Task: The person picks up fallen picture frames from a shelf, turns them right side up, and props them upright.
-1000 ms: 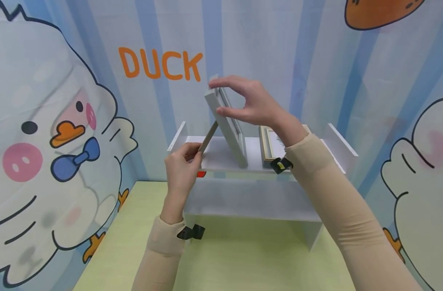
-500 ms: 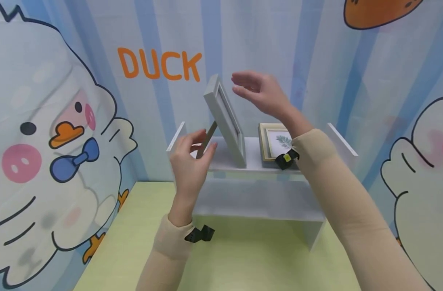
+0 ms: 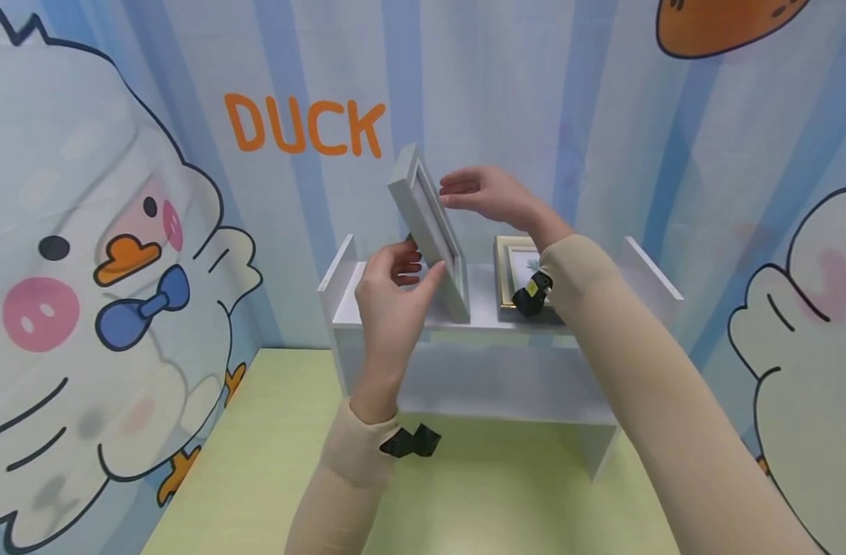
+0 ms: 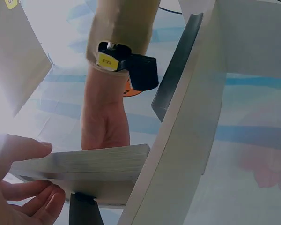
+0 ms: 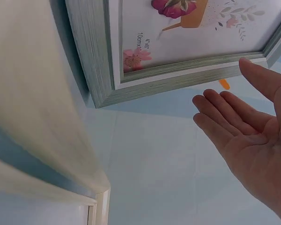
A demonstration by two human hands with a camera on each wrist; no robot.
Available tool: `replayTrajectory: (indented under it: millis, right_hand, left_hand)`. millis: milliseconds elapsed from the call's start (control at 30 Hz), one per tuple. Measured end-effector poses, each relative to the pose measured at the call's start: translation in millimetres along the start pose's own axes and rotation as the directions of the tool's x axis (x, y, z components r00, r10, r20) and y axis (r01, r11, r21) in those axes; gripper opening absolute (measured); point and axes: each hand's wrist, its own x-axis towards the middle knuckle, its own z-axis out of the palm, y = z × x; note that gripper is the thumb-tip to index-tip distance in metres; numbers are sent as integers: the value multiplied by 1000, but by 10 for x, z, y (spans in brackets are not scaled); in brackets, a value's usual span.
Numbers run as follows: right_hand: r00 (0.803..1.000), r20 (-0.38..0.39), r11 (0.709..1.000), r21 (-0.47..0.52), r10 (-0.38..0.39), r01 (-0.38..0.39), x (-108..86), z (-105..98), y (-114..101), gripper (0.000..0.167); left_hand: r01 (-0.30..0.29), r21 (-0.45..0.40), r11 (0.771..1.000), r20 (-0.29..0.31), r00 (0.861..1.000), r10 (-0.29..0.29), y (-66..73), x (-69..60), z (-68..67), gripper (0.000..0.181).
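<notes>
A grey-green picture frame (image 3: 419,214) stands tilted on the upper board of a white shelf (image 3: 348,304). Pressed pink flowers show behind its glass (image 5: 178,42) in the right wrist view. My left hand (image 3: 397,297) is at the frame's near edge, thumb on the front side and loosely bent fingers behind; contact is unclear. A dark support leg (image 4: 85,211) juts from the frame's back in the left wrist view. My right hand (image 3: 495,194) hovers before the frame's front with straight fingers, its thumb close to the border.
A second, gold-edged frame with a leaf print (image 3: 504,281) lies on the upper board at right, partly behind the right wrist. Upright side panels (image 3: 338,270) close the shelf's ends. The shelf stands on a yellow-green table (image 3: 249,432) before a duck-printed curtain (image 3: 506,69).
My left hand has let go of the support leg and moved right to the frame's edge. My right hand has left the frame's top and come lower, in front of it.
</notes>
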Motion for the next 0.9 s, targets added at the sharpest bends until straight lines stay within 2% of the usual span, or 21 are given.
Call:
replayTrajectory:
  millis: [233, 467, 767, 900]
  right_hand:
    - [993, 107, 999, 1, 54, -54, 64, 3, -19, 56]
    - [984, 158, 989, 107, 86, -103, 91, 4, 21, 56]
    - [978, 192, 986, 130, 80, -106, 88, -23, 30, 50]
    - [977, 191, 990, 86, 94, -112, 72, -48, 32, 47]
  left_hand:
    - [0, 12, 1000, -2, 1000, 0, -23, 32, 96, 30]
    - [-3, 20, 1000, -3, 1000, 3, -28, 41, 124, 29]
    - [-36, 19, 999, -6, 999, 36, -34, 47, 48, 27]
    - [-12, 20, 1000, 8, 1000, 12, -46, 78, -33, 23]
